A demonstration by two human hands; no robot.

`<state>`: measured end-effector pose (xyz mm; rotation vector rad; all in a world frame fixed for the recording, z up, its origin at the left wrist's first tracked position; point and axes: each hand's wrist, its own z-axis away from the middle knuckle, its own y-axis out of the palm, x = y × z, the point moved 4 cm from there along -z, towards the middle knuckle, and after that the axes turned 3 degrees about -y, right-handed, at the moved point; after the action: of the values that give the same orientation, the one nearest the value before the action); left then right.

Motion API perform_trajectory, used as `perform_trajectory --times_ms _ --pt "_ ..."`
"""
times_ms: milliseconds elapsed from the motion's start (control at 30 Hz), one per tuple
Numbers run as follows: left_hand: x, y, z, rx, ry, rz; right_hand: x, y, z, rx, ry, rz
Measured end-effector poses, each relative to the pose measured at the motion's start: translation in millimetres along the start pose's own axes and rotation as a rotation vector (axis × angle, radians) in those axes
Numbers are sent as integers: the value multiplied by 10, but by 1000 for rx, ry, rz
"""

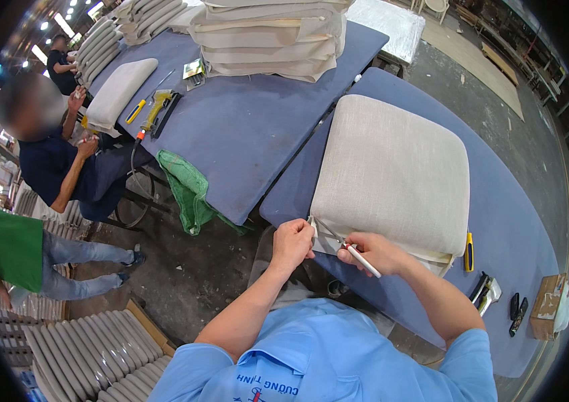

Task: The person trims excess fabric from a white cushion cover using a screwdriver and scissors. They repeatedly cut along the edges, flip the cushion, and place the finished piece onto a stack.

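Observation:
A cream fabric-covered seat cushion (395, 171) lies on the blue-covered table in front of me. At its near left corner, my left hand (293, 242) is closed in a pinch on the loose edge of the cover fabric (316, 228). My right hand (375, 253) grips a slim tool with a white handle (366, 261) and a long, thin metal end. That metal end points left toward the pinched corner. Whether it is a single shaft or paired blades is hard to make out. Loose fabric also hangs along the cushion's near edge.
A yellow-handled cutter (469, 252), a staple gun (488, 296) and a cardboard box (547, 307) sit at right. The adjoining table (251, 134) carries stacked cushion covers (267, 40), a yellow air stapler (157, 107) and green cloth (184, 187). People are at left; cushion pads (97, 348) are stacked lower left.

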<state>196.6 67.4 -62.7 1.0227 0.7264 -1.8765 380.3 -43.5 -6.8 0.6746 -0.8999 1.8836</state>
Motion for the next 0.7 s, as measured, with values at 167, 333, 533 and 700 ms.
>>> perform_trajectory --times_ms 167,333,533,700 --pt "34 -1 -21 -24 33 -61 46 -66 -104 -28 -74 182" --pt "28 13 -24 -17 41 -84 57 -125 -106 -32 -81 252" --pt "12 38 89 49 122 -276 30 -126 -14 -9 -107 261" --pt "63 -306 432 301 126 4 -362 -90 329 -19 -157 -23"
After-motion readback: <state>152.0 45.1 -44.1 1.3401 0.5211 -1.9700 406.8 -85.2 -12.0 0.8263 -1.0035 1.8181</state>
